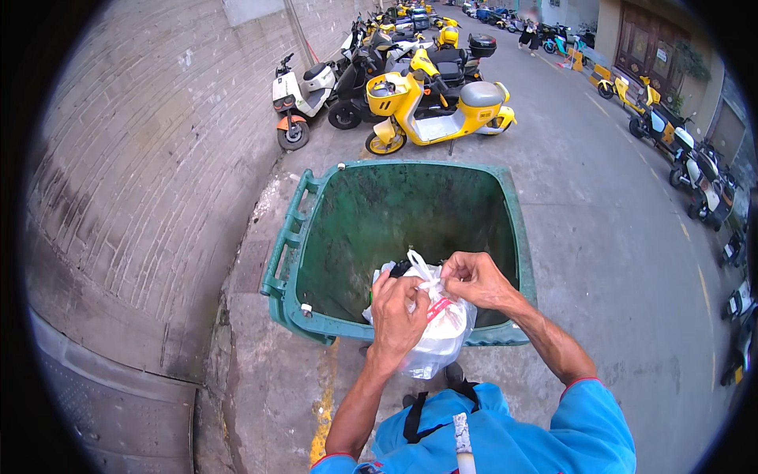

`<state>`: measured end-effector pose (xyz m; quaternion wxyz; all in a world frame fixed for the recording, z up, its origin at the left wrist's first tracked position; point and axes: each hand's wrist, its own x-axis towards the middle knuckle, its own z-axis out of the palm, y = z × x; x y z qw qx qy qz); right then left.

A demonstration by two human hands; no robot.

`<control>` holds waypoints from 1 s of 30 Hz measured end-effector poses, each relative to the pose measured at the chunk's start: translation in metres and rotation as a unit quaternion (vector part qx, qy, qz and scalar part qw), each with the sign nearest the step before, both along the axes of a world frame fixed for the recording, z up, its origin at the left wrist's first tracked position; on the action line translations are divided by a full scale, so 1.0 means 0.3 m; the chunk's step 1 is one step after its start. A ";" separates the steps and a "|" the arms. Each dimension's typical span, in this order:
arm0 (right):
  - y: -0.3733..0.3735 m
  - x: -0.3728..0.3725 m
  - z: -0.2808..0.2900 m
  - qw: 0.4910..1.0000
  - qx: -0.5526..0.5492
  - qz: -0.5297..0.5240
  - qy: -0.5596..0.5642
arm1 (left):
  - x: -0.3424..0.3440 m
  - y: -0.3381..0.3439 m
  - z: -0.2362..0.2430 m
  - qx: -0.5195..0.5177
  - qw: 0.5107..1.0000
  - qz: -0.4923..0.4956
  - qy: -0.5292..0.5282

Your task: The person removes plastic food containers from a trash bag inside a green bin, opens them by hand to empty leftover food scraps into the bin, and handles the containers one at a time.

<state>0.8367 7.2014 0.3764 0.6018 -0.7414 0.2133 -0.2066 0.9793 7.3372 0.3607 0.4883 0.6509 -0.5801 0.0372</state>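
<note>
A white, partly see-through plastic bag (pixel 442 336) with a red mark hangs at the near rim of a green wheeled bin (pixel 517 229). Its top is gathered into a knot, with a handle loop sticking up. My left hand (pixel 395 312) pinches the bag beside the knot, fingers bent. On the other side my right hand (pixel 478 278) pinches the knotted part between thumb and fingers. Light-coloured contents show faintly through the plastic; I cannot make out their kind. Behind my left hand, more white and black plastic shows low inside the bin, partly hidden.
Beyond the bin stands a yellow scooter (pixel 442 110), with a white scooter (pixel 300 99) and several others behind. A pale block wall (pixel 142 182) runs along the left. More scooters (pixel 703 174) line the right side of the road. Far off, a person (pixel 530 35) is on the road.
</note>
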 end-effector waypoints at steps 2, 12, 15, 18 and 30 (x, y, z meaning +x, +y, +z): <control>0.005 -0.012 0.002 0.999 -0.030 -0.018 0.014 | 0.001 0.005 -0.025 -0.021 0.999 0.017 0.030; 0.017 -0.011 -0.002 1.000 0.006 0.006 0.007 | -0.014 0.008 -0.024 -0.060 0.997 0.033 0.025; 0.013 -0.012 0.022 0.997 -0.074 0.027 0.017 | -0.009 0.002 -0.021 -0.064 0.998 0.025 0.005; 0.009 -0.007 -0.008 0.993 -0.116 0.004 0.022 | -0.004 0.011 -0.024 -0.037 0.999 -0.001 0.010; 0.027 0.006 -0.043 0.994 0.083 -0.068 -0.036 | -0.005 0.010 -0.057 -0.033 0.990 0.063 0.119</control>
